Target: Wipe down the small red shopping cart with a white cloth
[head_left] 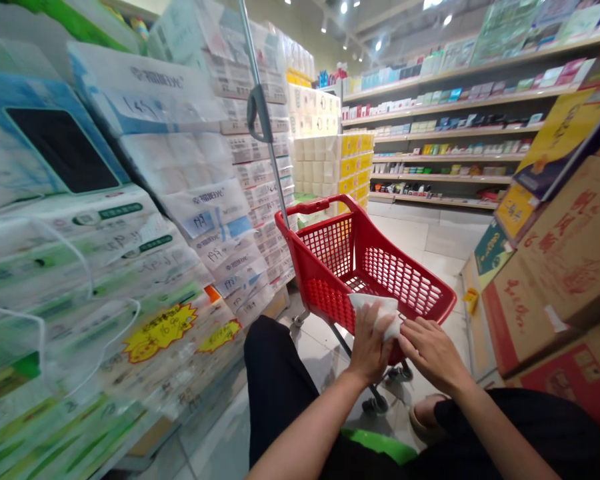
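A small red shopping cart [330,280] stands on the tiled floor in front of me, its basket holding nothing I can see. My left hand [370,343] presses a white cloth [380,308] against the cart's near rim, fingers curled over the cloth. My right hand [430,350] rests just to the right of it, fingertips pinching the cloth's lower edge at the rim. Both forearms reach forward over my dark trousers.
Stacked packs of tissue paper [145,233] fill the left side, with a metal pole [265,113] beside them. Cardboard boxes [555,267] are piled on the right. Shelves of goods [445,127] line the far wall. Yellow and white packs [335,167] stand behind the cart.
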`<move>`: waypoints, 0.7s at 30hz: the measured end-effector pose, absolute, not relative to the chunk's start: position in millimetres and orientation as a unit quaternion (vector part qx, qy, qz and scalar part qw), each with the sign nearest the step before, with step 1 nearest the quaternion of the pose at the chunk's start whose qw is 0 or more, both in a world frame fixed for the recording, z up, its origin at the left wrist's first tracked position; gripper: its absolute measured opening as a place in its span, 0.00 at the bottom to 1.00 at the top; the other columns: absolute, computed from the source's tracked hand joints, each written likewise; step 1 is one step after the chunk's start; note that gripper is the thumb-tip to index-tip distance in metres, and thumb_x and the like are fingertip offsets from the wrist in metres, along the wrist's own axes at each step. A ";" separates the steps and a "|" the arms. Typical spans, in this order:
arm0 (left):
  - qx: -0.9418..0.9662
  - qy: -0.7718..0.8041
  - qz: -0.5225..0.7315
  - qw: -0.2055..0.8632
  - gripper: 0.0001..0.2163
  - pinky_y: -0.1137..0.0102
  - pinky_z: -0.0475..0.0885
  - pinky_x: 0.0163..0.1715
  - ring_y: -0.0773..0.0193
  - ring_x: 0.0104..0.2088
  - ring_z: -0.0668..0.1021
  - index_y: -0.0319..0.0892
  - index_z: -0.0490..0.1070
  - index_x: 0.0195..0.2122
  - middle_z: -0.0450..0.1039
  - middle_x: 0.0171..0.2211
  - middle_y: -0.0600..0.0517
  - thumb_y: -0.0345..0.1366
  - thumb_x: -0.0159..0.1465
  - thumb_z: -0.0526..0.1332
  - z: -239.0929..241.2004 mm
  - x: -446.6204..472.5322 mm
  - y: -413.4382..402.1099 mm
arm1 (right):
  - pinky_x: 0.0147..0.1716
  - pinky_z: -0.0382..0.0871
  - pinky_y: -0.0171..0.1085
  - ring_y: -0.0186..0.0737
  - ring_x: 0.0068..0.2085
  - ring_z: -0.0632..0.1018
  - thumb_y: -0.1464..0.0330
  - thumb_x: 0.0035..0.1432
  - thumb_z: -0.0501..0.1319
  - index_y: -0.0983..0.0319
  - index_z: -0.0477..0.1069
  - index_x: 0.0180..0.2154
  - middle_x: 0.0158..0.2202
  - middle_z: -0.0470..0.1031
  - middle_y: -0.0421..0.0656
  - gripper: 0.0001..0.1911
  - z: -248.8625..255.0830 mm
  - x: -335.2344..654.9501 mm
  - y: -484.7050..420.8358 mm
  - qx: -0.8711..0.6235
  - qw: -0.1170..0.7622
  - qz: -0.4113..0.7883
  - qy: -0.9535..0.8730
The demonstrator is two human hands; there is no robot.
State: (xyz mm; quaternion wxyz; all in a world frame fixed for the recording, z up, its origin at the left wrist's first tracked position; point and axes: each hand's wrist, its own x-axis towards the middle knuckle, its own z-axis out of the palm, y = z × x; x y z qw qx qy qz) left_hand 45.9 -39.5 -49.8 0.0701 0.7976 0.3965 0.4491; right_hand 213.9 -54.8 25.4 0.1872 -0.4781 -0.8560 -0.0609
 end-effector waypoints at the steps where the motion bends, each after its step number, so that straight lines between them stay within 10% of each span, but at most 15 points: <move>1: 0.796 0.395 0.453 0.077 0.22 0.47 0.47 0.66 0.53 0.70 0.44 0.50 0.52 0.65 0.39 0.70 0.50 0.39 0.70 0.49 -53.6 45.0 -39.5 | 0.40 0.60 0.40 0.41 0.38 0.73 0.62 0.67 0.48 0.58 0.70 0.32 0.34 0.76 0.42 0.16 27.3 212.0 -53.9 -0.483 0.180 -0.055 -0.855; 21: 0.596 0.501 0.621 0.085 0.23 0.58 0.43 0.69 0.63 0.69 0.46 0.45 0.43 0.68 0.42 0.70 0.49 0.38 0.72 0.42 10.2 -70.4 128.3 | 0.34 0.64 0.38 0.38 0.34 0.77 0.59 0.69 0.47 0.57 0.74 0.33 0.32 0.79 0.41 0.20 17.5 194.2 -46.9 -0.481 0.190 -0.029 -0.855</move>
